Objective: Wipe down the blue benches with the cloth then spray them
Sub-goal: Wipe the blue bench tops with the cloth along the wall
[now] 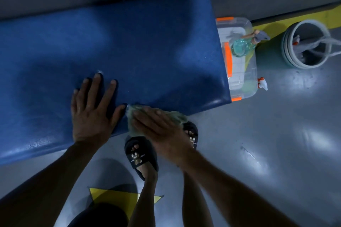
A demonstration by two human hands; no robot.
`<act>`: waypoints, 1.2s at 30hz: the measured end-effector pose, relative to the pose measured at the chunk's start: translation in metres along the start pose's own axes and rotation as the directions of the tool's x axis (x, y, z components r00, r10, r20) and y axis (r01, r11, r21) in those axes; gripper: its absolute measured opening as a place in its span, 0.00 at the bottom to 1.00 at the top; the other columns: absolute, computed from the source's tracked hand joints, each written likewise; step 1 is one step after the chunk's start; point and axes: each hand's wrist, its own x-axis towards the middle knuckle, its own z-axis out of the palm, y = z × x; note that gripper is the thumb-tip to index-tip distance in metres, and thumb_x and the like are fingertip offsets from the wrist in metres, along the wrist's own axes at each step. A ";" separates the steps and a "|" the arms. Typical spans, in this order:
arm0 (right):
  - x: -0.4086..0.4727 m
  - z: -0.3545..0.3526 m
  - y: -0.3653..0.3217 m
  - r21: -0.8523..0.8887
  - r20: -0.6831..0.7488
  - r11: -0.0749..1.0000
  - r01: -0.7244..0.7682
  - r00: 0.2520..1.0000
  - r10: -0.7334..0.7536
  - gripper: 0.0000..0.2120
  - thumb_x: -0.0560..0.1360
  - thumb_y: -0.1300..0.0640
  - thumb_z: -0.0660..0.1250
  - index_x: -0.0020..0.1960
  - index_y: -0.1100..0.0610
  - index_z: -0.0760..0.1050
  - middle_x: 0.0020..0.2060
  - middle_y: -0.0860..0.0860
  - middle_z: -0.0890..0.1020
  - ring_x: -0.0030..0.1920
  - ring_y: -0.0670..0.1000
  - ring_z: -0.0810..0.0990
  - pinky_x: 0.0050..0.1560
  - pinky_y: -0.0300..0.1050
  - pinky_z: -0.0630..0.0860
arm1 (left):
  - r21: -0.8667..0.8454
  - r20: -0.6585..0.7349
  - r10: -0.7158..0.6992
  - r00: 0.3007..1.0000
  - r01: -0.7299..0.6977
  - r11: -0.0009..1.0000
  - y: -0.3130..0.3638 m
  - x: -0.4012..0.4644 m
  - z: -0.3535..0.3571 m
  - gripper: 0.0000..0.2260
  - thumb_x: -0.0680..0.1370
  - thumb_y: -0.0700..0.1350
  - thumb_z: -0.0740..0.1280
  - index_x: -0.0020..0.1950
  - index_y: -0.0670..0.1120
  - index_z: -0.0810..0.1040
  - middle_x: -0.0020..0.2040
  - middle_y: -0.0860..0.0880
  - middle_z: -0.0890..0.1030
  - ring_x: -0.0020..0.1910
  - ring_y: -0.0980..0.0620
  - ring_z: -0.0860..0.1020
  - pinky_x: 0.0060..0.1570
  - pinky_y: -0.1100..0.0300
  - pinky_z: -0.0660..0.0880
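A long blue padded bench fills the upper left of the head view. My left hand rests flat on its top near the front edge, fingers spread and straight. My right hand presses a pale green cloth against the bench's front side, fingers straight and together over it. A clear greenish spray bottle with a grey trigger stands on a box just past the bench's right end.
A clear plastic box with orange clips sits on the floor by the bench's right end. A second sprayer head pokes out beside it. A green bucket holding cloths stands further right. My feet in dark slippers stand on grey floor.
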 end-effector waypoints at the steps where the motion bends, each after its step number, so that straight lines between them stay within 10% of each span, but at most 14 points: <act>1: -0.006 -0.007 0.023 -0.043 0.036 0.998 0.041 0.999 -0.040 0.34 0.72 0.70 0.61 0.77 0.54 0.65 0.77 0.51 0.63 0.79 0.54 0.59 0.78 0.54 0.58 | -0.002 0.001 -0.002 1.000 0.002 1.000 0.001 0.000 0.000 0.31 0.79 0.66 0.53 0.80 0.55 0.57 0.82 0.46 0.51 0.80 0.41 0.50 0.77 0.39 0.49; 5: -0.009 -0.041 0.091 -0.024 -0.259 0.933 -0.360 0.903 0.342 0.25 0.77 0.71 0.61 0.73 0.62 0.69 0.73 0.59 0.70 0.76 0.60 0.65 0.73 0.63 0.64 | -0.002 0.008 -0.004 1.000 0.004 1.000 0.001 0.001 0.000 0.31 0.79 0.67 0.53 0.80 0.56 0.56 0.82 0.47 0.51 0.80 0.41 0.50 0.77 0.40 0.48; 9: 0.042 -0.017 0.054 0.162 -0.540 0.628 -0.762 0.464 0.702 0.23 0.79 0.66 0.62 0.73 0.64 0.69 0.74 0.59 0.69 0.76 0.62 0.64 0.76 0.59 0.59 | 0.016 -0.026 0.001 1.000 0.000 1.000 -0.001 0.000 0.003 0.31 0.80 0.67 0.54 0.80 0.55 0.57 0.82 0.47 0.52 0.80 0.40 0.52 0.77 0.40 0.49; 13: 0.053 0.006 -0.026 0.025 -0.174 0.946 -0.322 0.931 0.322 0.32 0.75 0.68 0.64 0.77 0.57 0.64 0.78 0.52 0.63 0.80 0.55 0.56 0.79 0.55 0.52 | 0.008 -0.032 0.015 0.999 -0.015 1.000 -0.003 0.000 0.005 0.31 0.80 0.65 0.54 0.80 0.55 0.58 0.82 0.46 0.53 0.80 0.39 0.53 0.76 0.40 0.49; 15: 0.034 -0.007 0.001 -0.044 0.001 0.997 -0.058 0.998 0.058 0.33 0.74 0.68 0.61 0.78 0.54 0.63 0.78 0.49 0.63 0.80 0.53 0.57 0.79 0.52 0.53 | 0.011 -0.050 0.025 0.998 -0.025 1.000 -0.004 0.000 0.006 0.30 0.80 0.64 0.55 0.80 0.54 0.59 0.82 0.45 0.54 0.79 0.39 0.54 0.76 0.39 0.51; 19: 0.020 -0.054 0.107 -0.061 -0.135 0.973 -0.224 0.968 0.214 0.25 0.81 0.69 0.49 0.75 0.57 0.68 0.76 0.55 0.67 0.77 0.54 0.63 0.77 0.51 0.59 | 0.015 -0.076 0.016 0.997 -0.015 1.000 -0.001 0.001 0.005 0.30 0.80 0.64 0.57 0.80 0.54 0.60 0.81 0.45 0.56 0.79 0.38 0.56 0.76 0.39 0.52; 24: 0.053 -0.054 0.111 0.002 -0.321 0.663 -0.748 0.628 0.709 0.24 0.84 0.56 0.47 0.78 0.60 0.60 0.78 0.57 0.62 0.79 0.58 0.58 0.79 0.50 0.52 | 0.004 -0.062 0.011 0.998 -0.011 1.000 -0.001 0.002 0.005 0.30 0.80 0.65 0.56 0.80 0.55 0.60 0.81 0.45 0.56 0.79 0.39 0.55 0.76 0.40 0.51; 28: 0.049 -0.025 0.036 -0.074 -0.017 0.989 -0.129 0.992 0.128 0.28 0.78 0.66 0.58 0.77 0.56 0.64 0.78 0.53 0.64 0.79 0.56 0.58 0.76 0.58 0.59 | 0.020 -0.044 0.006 0.999 -0.005 1.000 -0.002 0.002 0.004 0.30 0.80 0.64 0.56 0.80 0.55 0.59 0.81 0.45 0.56 0.79 0.39 0.55 0.76 0.40 0.51; 30: 0.042 -0.040 0.073 -0.108 0.111 0.987 0.116 0.988 -0.104 0.29 0.78 0.66 0.58 0.77 0.53 0.64 0.78 0.50 0.64 0.79 0.53 0.58 0.77 0.55 0.58 | 0.020 -0.049 0.009 0.999 -0.008 1.000 -0.001 0.002 0.004 0.30 0.80 0.65 0.55 0.80 0.54 0.60 0.81 0.45 0.56 0.79 0.39 0.56 0.76 0.40 0.51; 33: 0.048 -0.071 0.134 0.004 0.010 0.967 -0.253 0.967 0.253 0.20 0.85 0.53 0.52 0.76 0.51 0.65 0.77 0.49 0.65 0.78 0.46 0.59 0.78 0.53 0.57 | 0.017 -0.025 0.000 1.000 0.001 1.000 -0.002 0.002 0.004 0.30 0.80 0.65 0.54 0.80 0.55 0.59 0.81 0.45 0.55 0.79 0.38 0.55 0.77 0.40 0.50; 36: 0.059 -0.084 0.160 0.107 -0.187 0.775 -0.622 0.753 0.630 0.23 0.85 0.54 0.50 0.80 0.57 0.58 0.79 0.53 0.59 0.80 0.54 0.55 0.79 0.57 0.55 | 0.018 -0.024 -0.004 1.000 0.004 1.000 -0.001 0.003 0.003 0.30 0.80 0.65 0.53 0.80 0.55 0.60 0.81 0.46 0.55 0.79 0.39 0.55 0.77 0.40 0.49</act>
